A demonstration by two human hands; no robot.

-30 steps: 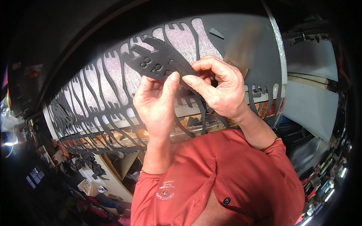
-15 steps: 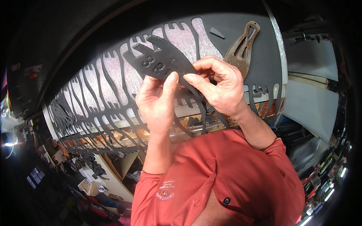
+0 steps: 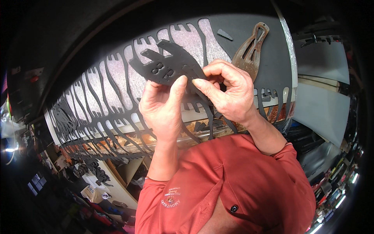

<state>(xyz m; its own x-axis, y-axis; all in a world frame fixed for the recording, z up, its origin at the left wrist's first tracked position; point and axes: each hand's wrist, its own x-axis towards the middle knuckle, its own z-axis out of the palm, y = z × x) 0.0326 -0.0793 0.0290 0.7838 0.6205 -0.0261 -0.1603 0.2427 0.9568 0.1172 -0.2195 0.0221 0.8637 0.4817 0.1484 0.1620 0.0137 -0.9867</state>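
Both hands hold up one dark grey, die-cut foam piece (image 3: 175,58), flat and long, with pronged tabs at its far left end and raised marks on its face. My left hand (image 3: 163,103) pinches its near edge, thumb on top and fingers beneath. My right hand (image 3: 230,90) grips the right part between thumb and curled fingers. Below and behind lies a dark grey foam sheet (image 3: 269,50) with rows of matching cut-outs, pale board showing through. A rusty metal cutting die (image 3: 249,52) rests on its uncut right part, just beyond my right hand.
A small grey offcut (image 3: 224,34) lies left of the die. Thin foam strips (image 3: 117,136) hang over the table's near edge. More dark scraps (image 3: 64,117) pile at the sheet's left end. Pale panels (image 3: 321,105) stand at the right, and cluttered shelving (image 3: 128,169) sits below left.
The foam piece has tilted slightly, its pronged end shifting a little right and down. Both hands keep their hold, and the right hand has barely moved.
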